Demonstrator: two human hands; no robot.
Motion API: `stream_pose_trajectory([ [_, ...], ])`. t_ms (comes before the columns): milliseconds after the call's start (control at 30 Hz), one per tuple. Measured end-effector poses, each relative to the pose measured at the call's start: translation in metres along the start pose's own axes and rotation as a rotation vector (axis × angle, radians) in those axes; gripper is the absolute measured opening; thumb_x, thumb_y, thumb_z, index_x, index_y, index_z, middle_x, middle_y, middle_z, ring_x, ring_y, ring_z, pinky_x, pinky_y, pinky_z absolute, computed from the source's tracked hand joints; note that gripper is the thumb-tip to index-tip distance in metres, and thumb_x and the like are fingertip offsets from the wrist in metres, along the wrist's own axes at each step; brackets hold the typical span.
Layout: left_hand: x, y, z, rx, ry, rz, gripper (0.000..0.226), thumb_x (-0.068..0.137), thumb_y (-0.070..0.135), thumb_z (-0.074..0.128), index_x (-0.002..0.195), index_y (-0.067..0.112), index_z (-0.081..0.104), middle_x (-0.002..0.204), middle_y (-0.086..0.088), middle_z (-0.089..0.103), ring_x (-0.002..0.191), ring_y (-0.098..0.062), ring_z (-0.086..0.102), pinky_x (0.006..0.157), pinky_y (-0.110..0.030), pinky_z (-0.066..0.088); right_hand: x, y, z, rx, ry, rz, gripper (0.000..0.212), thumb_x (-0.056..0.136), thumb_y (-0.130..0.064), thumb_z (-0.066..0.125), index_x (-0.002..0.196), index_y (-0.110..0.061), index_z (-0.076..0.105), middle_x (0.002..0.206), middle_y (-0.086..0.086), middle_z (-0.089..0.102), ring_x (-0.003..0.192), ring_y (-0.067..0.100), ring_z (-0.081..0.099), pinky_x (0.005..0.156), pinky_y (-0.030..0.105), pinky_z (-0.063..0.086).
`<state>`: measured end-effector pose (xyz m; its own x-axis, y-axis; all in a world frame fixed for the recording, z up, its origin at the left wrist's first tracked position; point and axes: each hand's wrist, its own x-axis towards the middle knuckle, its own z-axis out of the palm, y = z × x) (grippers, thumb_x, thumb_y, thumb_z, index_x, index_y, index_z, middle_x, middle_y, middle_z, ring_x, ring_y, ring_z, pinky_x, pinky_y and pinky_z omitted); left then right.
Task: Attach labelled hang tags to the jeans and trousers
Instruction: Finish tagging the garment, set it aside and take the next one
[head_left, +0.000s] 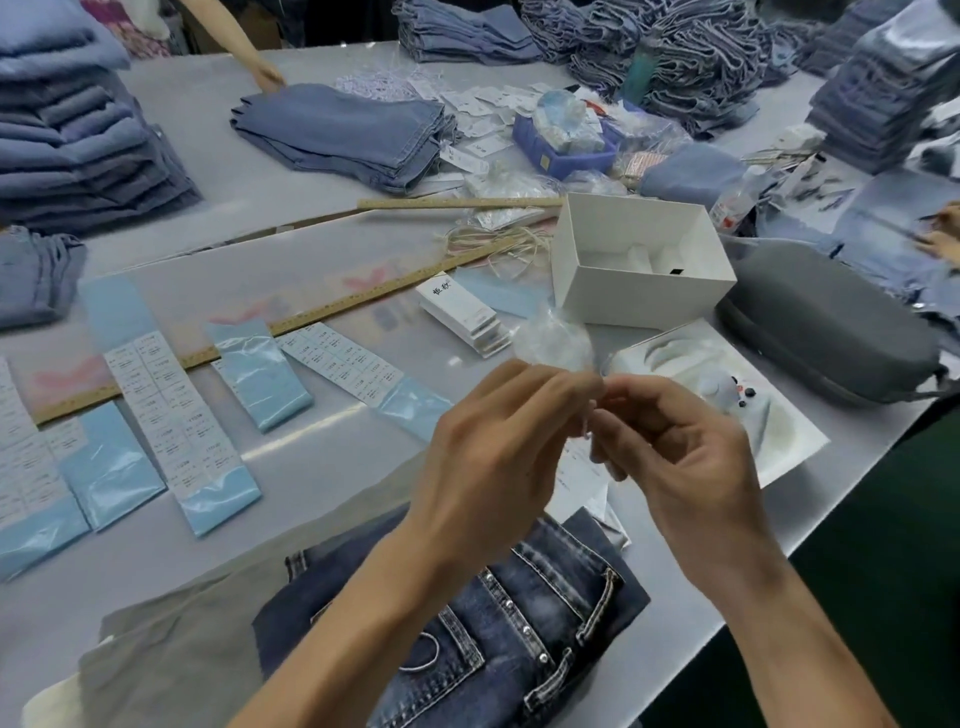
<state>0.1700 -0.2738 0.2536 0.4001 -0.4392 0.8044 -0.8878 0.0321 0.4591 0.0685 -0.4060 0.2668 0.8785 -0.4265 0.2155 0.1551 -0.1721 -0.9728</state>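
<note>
Both hands meet mid-air: left hand (498, 441) and right hand (675, 441) pinch a crinkled clear plastic packet (553, 340), directly above the dark blue stitched jeans (498, 639) at the bench's near edge.

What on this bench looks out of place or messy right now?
Loose cream strings lie tangled beside the open white box, and hang tags are scattered behind the blue tray. Both hands pinch a clear plastic piece above the dark jeans.
</note>
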Motion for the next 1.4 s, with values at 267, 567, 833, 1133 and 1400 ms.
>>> stream_pose_trajectory([
  [267, -0.057, -0.053, 0.005, 0.11, -0.377, -0.693, 0.027, 0.093, 0.04, 0.067, 0.113, 0.023, 0.062, 0.1, 0.01, 0.06, 0.086, -0.007, 0.056, 0.072, -0.015, 0.044, -0.001, 0.026, -0.003, -0.341, 0.055, -0.001, 0.012, 0.088, -0.026, 0.077, 0.097, -0.035, 0.074, 0.087, -0.011, 0.075, 0.077, 0.011, 0.071, 0.071, 0.019, 0.056],
  [567, -0.107, -0.069, 0.007, 0.098, -0.498, -0.803, 0.009, 0.094, 0.023, 0.07, 0.085, 0.021, 0.069, 0.081, 0.011, 0.063, 0.077, -0.008, 0.055, 0.068, -0.02, 0.039, -0.036, 0.109, 0.053, -0.802, -0.136, 0.251, 0.009, 0.094, -0.029, 0.07, 0.1, -0.027, 0.076, 0.099, -0.01, 0.074, 0.096, 0.01, 0.065, 0.088, 0.03, 0.049],
  [833, -0.103, -0.084, -0.017, -0.56, -0.384, -1.156, 0.018, 0.094, -0.002, 0.065, 0.099, 0.008, 0.079, 0.078, -0.006, 0.075, 0.064, -0.012, 0.056, 0.053, -0.02, 0.041, -0.042, 0.109, 0.097, -0.619, 0.221, 0.266, 0.007, 0.092, -0.021, 0.071, 0.091, -0.027, 0.072, 0.07, -0.014, 0.062, 0.069, 0.001, 0.057, 0.06, 0.017, 0.043],
  [1133, -0.106, -0.093, -0.008, -0.376, -0.442, -1.076, 0.003, 0.087, 0.006, 0.077, 0.088, 0.009, 0.079, 0.092, -0.002, 0.064, 0.073, -0.015, 0.057, 0.05, -0.019, 0.044, -0.035, 0.117, 0.095, -0.384, 0.244, 0.45, 0.004, 0.09, -0.017, 0.074, 0.089, -0.02, 0.076, 0.092, 0.001, 0.074, 0.083, 0.019, 0.067, 0.085, 0.044, 0.054],
  [1400, -0.103, -0.099, -0.008, -0.253, -0.691, -0.933, 0.012, 0.095, 0.008, 0.068, 0.1, 0.011, 0.078, 0.091, 0.008, 0.055, 0.074, 0.0, 0.052, 0.064, -0.016, 0.044, -0.038, 0.117, 0.099, -0.502, 0.257, 0.425, 0.007, 0.093, -0.021, 0.071, 0.095, -0.019, 0.076, 0.096, 0.001, 0.073, 0.087, 0.022, 0.065, 0.084, 0.046, 0.053],
])
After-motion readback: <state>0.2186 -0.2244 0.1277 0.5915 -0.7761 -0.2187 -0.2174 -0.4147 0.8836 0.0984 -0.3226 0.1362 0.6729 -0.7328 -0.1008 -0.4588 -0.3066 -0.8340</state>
